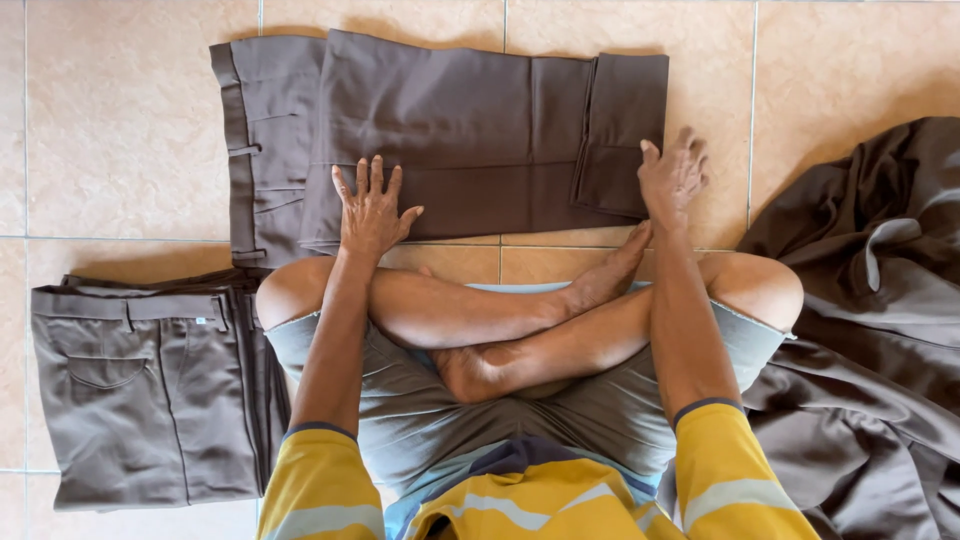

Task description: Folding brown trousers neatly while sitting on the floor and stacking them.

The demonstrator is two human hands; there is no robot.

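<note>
A pair of brown trousers (450, 130) lies folded across the tiled floor in front of my crossed legs, waistband at the left, leg ends folded back at the right. My left hand (370, 210) rests flat on the near edge of the trousers, fingers spread. My right hand (672, 178) presses, fingers apart, on the folded-back leg end near its lower right corner. Neither hand grips anything.
A folded stack of similar grey-brown trousers (140, 390) sits on the floor at my left. A loose heap of brown garments (870, 330) lies at my right, touching my knee. Beige floor tiles (120, 130) surround everything.
</note>
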